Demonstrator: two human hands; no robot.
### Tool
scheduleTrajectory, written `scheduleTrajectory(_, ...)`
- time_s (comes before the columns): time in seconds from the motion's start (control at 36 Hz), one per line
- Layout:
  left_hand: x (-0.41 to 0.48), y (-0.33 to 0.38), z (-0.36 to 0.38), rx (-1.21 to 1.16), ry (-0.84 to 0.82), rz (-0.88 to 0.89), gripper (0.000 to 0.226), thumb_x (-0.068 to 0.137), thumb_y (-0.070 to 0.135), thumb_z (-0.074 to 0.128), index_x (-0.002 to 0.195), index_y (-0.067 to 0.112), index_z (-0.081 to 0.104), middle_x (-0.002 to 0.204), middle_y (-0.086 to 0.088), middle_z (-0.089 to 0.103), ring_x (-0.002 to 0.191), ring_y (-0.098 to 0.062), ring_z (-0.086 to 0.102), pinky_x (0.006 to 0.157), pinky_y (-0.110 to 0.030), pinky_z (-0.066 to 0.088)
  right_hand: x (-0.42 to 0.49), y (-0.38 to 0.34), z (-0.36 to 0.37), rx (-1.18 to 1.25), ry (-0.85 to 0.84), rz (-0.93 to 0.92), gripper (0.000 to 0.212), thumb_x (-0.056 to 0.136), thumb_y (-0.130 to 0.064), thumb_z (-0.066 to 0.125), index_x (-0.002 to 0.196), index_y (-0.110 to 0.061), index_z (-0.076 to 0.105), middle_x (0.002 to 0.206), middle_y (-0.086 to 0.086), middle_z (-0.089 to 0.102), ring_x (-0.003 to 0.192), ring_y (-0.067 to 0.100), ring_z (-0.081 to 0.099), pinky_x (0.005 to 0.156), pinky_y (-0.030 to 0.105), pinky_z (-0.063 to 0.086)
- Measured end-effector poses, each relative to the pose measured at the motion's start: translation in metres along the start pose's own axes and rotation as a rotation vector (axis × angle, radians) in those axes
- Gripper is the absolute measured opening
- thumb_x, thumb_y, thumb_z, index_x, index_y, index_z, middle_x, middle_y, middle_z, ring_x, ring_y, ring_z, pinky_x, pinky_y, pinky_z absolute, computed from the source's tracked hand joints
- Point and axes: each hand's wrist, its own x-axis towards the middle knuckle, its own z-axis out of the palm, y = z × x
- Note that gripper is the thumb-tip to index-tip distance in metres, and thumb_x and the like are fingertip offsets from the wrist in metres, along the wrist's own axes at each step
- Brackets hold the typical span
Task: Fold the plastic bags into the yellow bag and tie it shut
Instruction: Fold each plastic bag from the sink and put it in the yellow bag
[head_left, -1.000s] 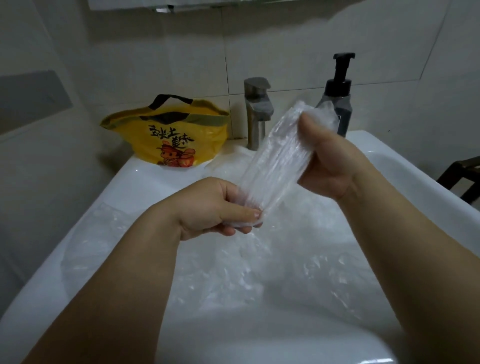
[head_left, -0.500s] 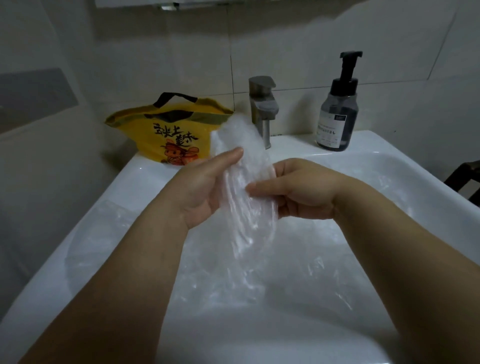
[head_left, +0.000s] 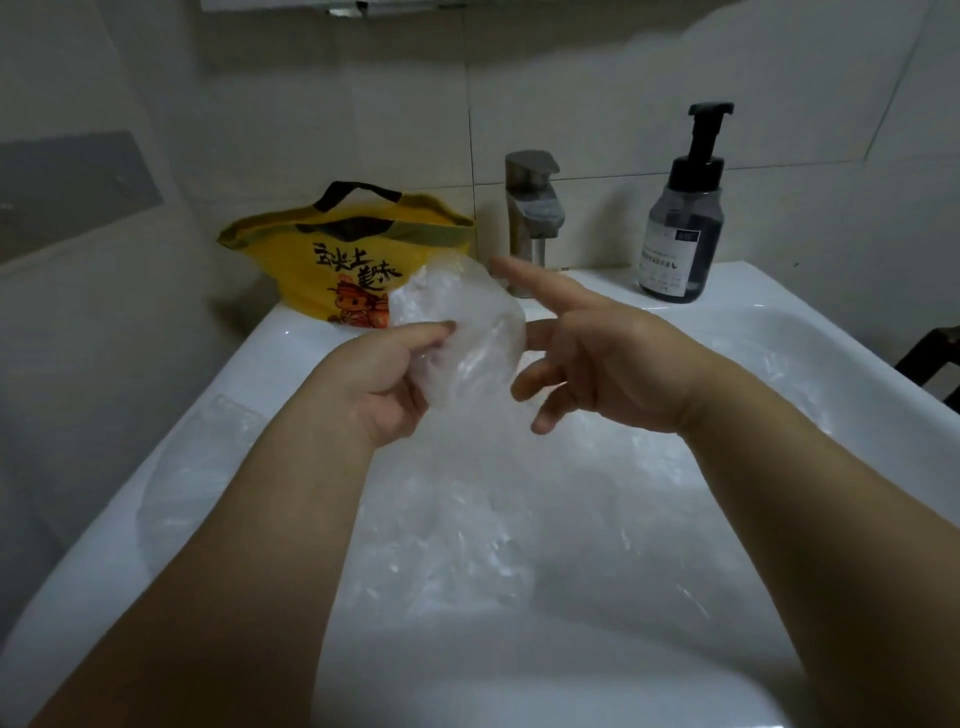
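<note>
A folded clear plastic bag (head_left: 462, 322) is held up over the basin. My left hand (head_left: 387, 379) pinches its left edge between thumb and fingers. My right hand (head_left: 592, 353) hovers beside the bag's right edge with fingers spread, the index finger pointing left behind the bag; I cannot tell whether it touches. The yellow bag (head_left: 343, 260), printed with black characters and a cartoon figure, stands open with black handles on the sink's back left corner. More crumpled clear plastic bags (head_left: 457, 530) lie in the basin below my hands.
The white sink (head_left: 727, 291) fills the lower view. A steel faucet (head_left: 532, 208) stands at the back centre, a dark pump soap bottle (head_left: 680, 234) to its right. Tiled walls close in behind and left. A dark chair edge (head_left: 935, 358) shows at far right.
My right hand has let go of the folded bag and spread its fingers. My left hand now holds the bag alone, shifted slightly up toward the yellow bag.
</note>
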Motion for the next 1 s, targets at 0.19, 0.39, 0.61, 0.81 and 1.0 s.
scheduleTrajectory(0.19,-0.001,-0.004,0.003,-0.013,-0.006,0.012,0.029,0.092,0.008,0.060,0.120,0.004,0.064,0.116,-0.012,0.070,0.109,-0.024,0.067,0.097,-0.036,0.052,0.002,0.008,0.007,-0.704,0.209,-0.127,0.065,0.078,-0.008,0.075,0.105,-0.060,0.049,0.159,-0.013,0.005,0.139,0.014,0.032,0.091,0.026,0.052)
scheduleTrajectory(0.39,-0.007,-0.008,0.012,0.086,-0.052,0.219,0.025,0.095,-0.002,0.049,0.092,0.018,0.065,0.095,-0.003,0.068,0.085,-0.014,0.064,0.062,-0.021,0.056,0.004,0.009,0.007,-0.612,0.327,-0.138,0.022,0.085,-0.038,0.065,0.093,-0.020,0.075,0.093,-0.007,0.071,0.074,0.001,0.062,0.067,0.012,0.047)
scheduleTrajectory(0.61,-0.009,-0.011,0.015,0.224,-0.254,0.317,0.041,0.090,-0.018,0.047,0.112,0.010,0.066,0.109,-0.007,0.072,0.096,-0.015,0.069,0.071,-0.021,0.057,0.008,0.010,0.002,-0.555,0.474,-0.082,0.023,0.088,-0.040,0.063,0.084,-0.018,0.066,0.081,0.002,0.067,0.067,0.009,0.061,0.061,0.019,0.049)
scheduleTrajectory(0.81,-0.012,-0.010,0.015,0.107,-0.354,0.351,0.043,0.087,-0.019,0.046,0.115,0.009,0.063,0.113,-0.010,0.070,0.097,-0.016,0.070,0.078,-0.024,0.058,0.012,0.011,-0.004,-0.267,0.478,-0.003,0.030,0.082,-0.028,0.072,0.103,-0.016,0.055,0.103,0.001,0.065,0.094,0.020,0.067,0.084,0.038,0.057)
scheduleTrajectory(1.0,-0.019,-0.006,0.013,0.062,-0.454,0.329,0.048,0.083,-0.016,0.045,0.123,0.008,0.060,0.123,-0.017,0.065,0.112,-0.028,0.064,0.095,-0.037,0.053,0.012,0.009,-0.005,0.004,0.400,0.063,0.042,0.082,-0.016,0.072,0.118,-0.007,0.053,0.110,0.012,0.064,0.086,0.022,0.068,0.063,0.027,0.056)
